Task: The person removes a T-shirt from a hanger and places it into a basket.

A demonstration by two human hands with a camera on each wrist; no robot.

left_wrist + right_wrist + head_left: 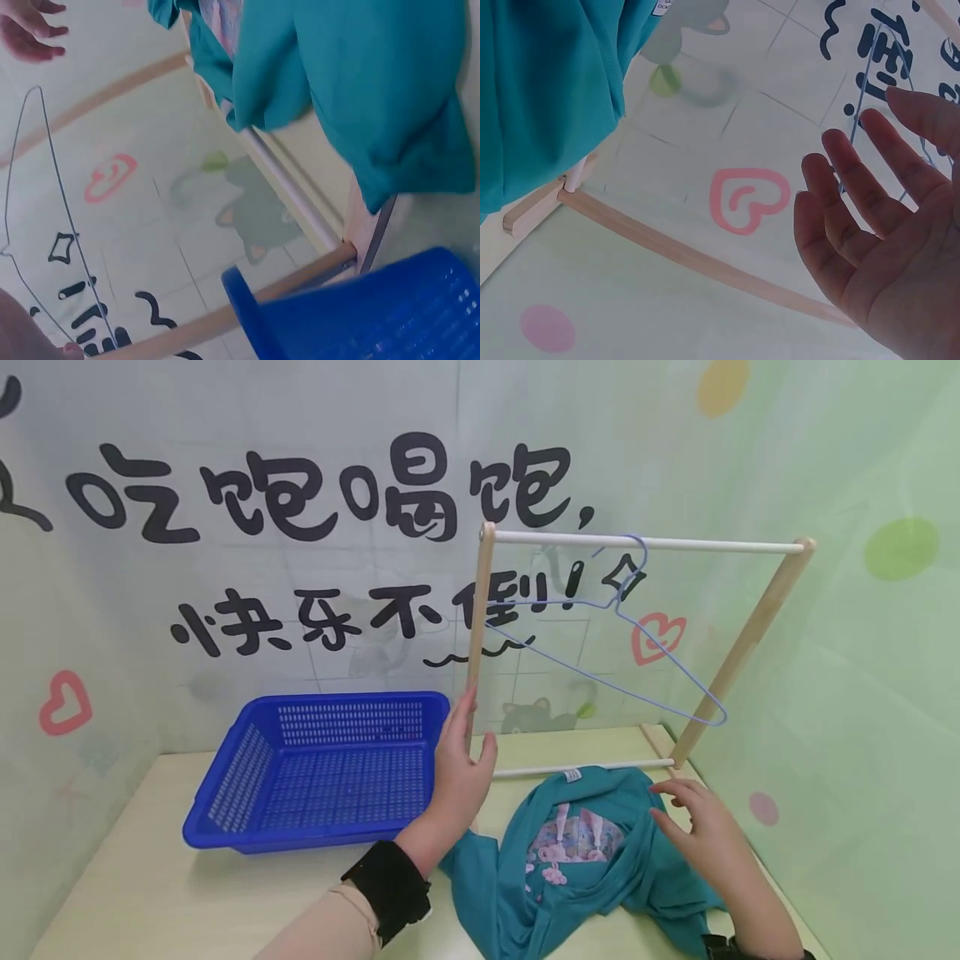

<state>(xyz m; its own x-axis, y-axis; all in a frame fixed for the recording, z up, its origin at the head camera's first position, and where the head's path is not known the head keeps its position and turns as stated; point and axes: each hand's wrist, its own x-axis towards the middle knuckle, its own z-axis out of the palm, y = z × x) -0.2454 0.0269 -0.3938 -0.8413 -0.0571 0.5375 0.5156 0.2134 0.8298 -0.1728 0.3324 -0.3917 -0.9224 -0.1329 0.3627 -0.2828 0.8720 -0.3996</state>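
My left hand [459,768] is raised beside the left wooden post of a small clothes rack [645,542], its fingers extended and thumb apart. Whether it touches the post is unclear. Over the right side of a teal garment [510,877], my right hand [900,217] holds nothing, with its fingers spread and slightly bent. That garment lies crumpled on the table in front of the rack, a white label [573,775] at its top and a patterned pink print [581,837] on it. From the rack's white top bar hangs a bare blue wire hanger [600,678], slanting down to the right.
A blue perforated plastic basket [322,838] stands on the pale table [112,877], left of the rack. Behind it is a white wall sheet with black lettering [420,485]. A green sheet [847,693] closes off the right side.
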